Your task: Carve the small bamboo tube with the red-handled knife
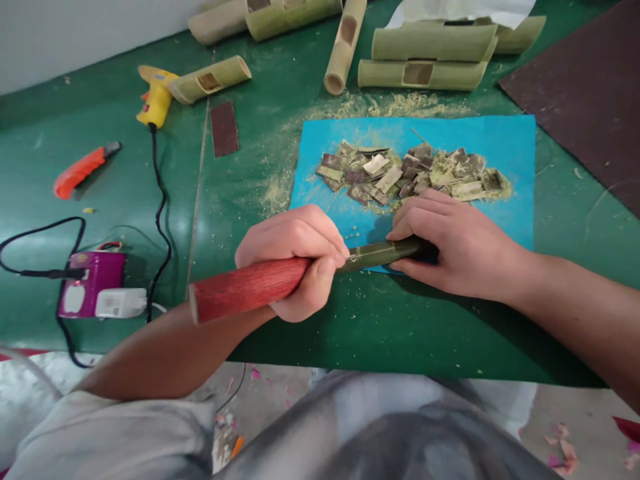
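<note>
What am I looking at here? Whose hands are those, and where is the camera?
The camera sits on a person's head and looks down, so you see that person's own two bare hands over a green table top. There is only this one picture.

The left hand is wrapped around a round red wooden handle. The right hand presses on a thin green bamboo piece that lies on the edge of a bright blue sheet.

On the blue sheet is a pile of small flat bamboo chips, with pale sawdust around it. Further back lie several green bamboo tubes with square holes. To the left you can see a yellow glue gun, an orange utility knife and a small purple box with cables.
</note>
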Demonstrator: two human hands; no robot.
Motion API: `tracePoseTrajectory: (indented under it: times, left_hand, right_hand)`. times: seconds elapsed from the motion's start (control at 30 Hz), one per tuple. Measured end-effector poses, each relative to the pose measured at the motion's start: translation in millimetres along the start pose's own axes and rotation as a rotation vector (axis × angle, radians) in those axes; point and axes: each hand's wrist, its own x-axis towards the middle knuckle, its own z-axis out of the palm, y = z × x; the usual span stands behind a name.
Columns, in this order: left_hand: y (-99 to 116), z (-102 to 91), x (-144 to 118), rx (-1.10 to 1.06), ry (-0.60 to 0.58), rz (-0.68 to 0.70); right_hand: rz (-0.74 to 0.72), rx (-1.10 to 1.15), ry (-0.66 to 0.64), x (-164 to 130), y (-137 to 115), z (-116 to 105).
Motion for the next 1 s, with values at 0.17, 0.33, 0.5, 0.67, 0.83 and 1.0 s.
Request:
tracePoseTrajectory:
  times: [0.17,0.33,0.5,0.67,0.83,1.0]
  left_hand:
    - [-6,1.1,-4,-0.034,0.044,0.005]
    - [-2,-0.2,1,-0.001,-0.058,-0.007]
    - [4,-6.5,5,0.002,-0.13,-0.029]
    - [7,-8.4,7,0.005,-0.196,-0.067]
    - [8,-5.6,9,0.0,-0.141,-0.06]
    - [2,-5.2,2,-0.002,-0.079,-0.094]
  right_hand:
    - [0.019,0.005,-0.006,0,-1,0]
    - [0.029,0.004,0.001,1,-1,0]
    - [0.03,0.003,-0.001,0,-1,0]
    - [0.016,-0.021,-0.014,0,-1,0]
    - [-0.003,-0.026,-0.012,-1,1,1]
    - [0.006,-0.024,-0.002,-1,0,2]
